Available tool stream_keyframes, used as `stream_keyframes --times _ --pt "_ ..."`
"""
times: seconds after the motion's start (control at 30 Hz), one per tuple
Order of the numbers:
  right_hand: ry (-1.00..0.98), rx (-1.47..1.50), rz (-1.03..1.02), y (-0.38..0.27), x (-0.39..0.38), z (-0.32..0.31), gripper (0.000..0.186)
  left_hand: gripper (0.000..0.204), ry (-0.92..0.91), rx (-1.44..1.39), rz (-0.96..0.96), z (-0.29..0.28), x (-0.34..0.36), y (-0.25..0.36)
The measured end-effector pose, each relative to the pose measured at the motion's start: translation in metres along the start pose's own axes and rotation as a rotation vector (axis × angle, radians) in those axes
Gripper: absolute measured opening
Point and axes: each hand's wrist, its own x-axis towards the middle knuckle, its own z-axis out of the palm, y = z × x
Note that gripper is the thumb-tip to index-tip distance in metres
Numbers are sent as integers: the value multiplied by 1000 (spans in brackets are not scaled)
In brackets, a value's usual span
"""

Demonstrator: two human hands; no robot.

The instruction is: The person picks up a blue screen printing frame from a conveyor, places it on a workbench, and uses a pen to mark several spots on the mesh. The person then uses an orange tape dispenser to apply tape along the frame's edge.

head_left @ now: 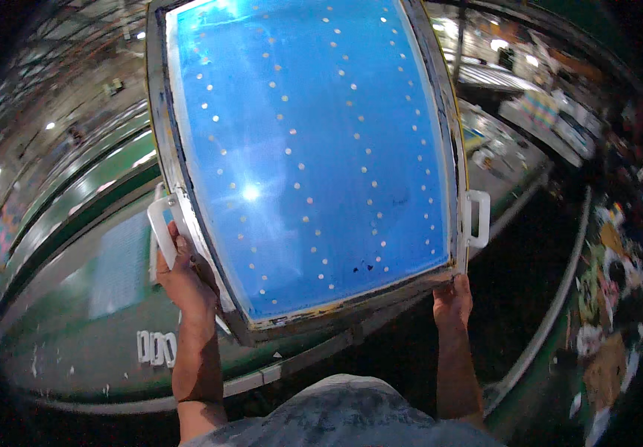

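Observation:
A large screen-printing frame (329,156) with blue mesh and rows of small pale dots is held up in front of me, tilted, with light glaring off its surface. My left hand (186,277) is closed on its lower left side, by the white handle (162,232) there; part of the fingers is hidden behind the frame. At the lower right corner, my right hand (453,302) grips the edge from below, its fingers mostly out of sight. Another white handle (478,219) on the right side is untouched.
Below on the left runs a long green table (75,343) with a pale translucent sheet (118,261) and several white handle-like pieces (156,349) on it. Farther right, a cluttered table (504,160) carries small items. A heap of mixed scraps (608,298) lies along the right edge.

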Motion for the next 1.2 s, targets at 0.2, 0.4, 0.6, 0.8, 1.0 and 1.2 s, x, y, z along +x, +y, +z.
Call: stream_keyframes --times 0.2,0.4,0.6,0.8,1.0,1.2 --pt "-47 -80 255 19 52 10 31 38 99 129 206 -17 -27 22" --pt "-273 -137 476 41 82 0 33 39 129 125 331 -25 -63 44" --pt "-417 -251 432 45 88 21 40 38 205 176 465 -13 -78 52" --pt "-336 -338 377 36 81 37 44 37 174 123 430 -22 -63 39" --pt "-327 -328 259 7 101 37 46 38 48 79 347 6 -35 -2" --pt "-315 -293 183 -14 87 32 48 38 14 -119 294 37 -13 -14"
